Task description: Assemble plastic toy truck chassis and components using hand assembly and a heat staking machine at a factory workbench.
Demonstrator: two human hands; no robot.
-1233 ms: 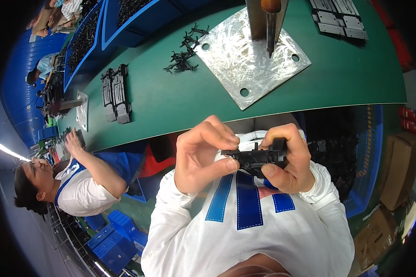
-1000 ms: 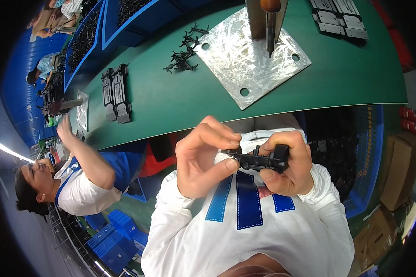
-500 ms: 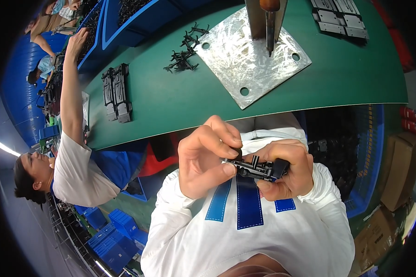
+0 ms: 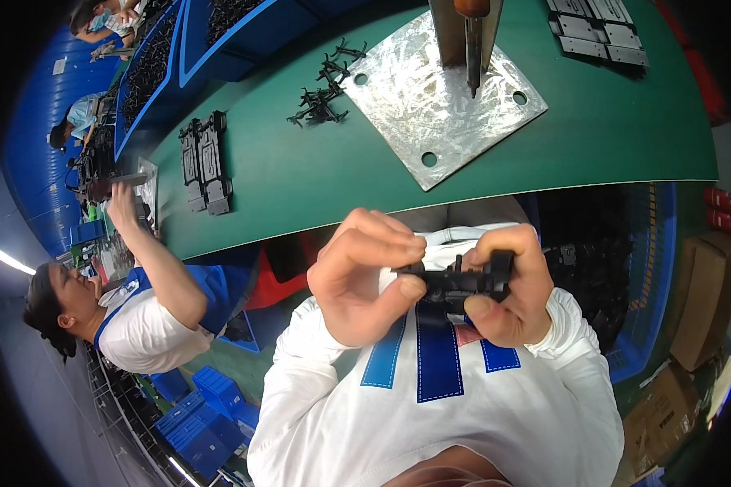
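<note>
A small black plastic part (image 4: pixel 456 284) is held between my two hands, in front of my white shirt and just off the table edge. My left hand (image 4: pixel 357 280) pinches its left end between thumb and fingertips. Around its right end, where a block-like piece sticks up, the thumb and curled fingers of my right hand (image 4: pixel 518 284) are closed. My fingers cover both ends, so I cannot make out its exact kind. Beyond my hands lies a metal plate (image 4: pixel 430 122) with round holes, under an upright tool (image 4: pixel 473 61) with a pointed tip and orange-brown top.
Small black clip-like parts (image 4: pixel 321 101) lie left of the plate on the green table (image 4: pixel 284 178). Flat black assemblies (image 4: pixel 205 162) rest farther left, others (image 4: pixel 599 32) at far right. Blue bins (image 4: pixel 244 45) stand at the back. A co-worker (image 4: pixel 150 316) sits at left; cardboard boxes (image 4: pixel 698 300) stand right.
The black part has been turned in my hands and shows another side. My right fingers have shifted upward around it. The co-worker's arm has drawn back from the bin, down toward the table.
</note>
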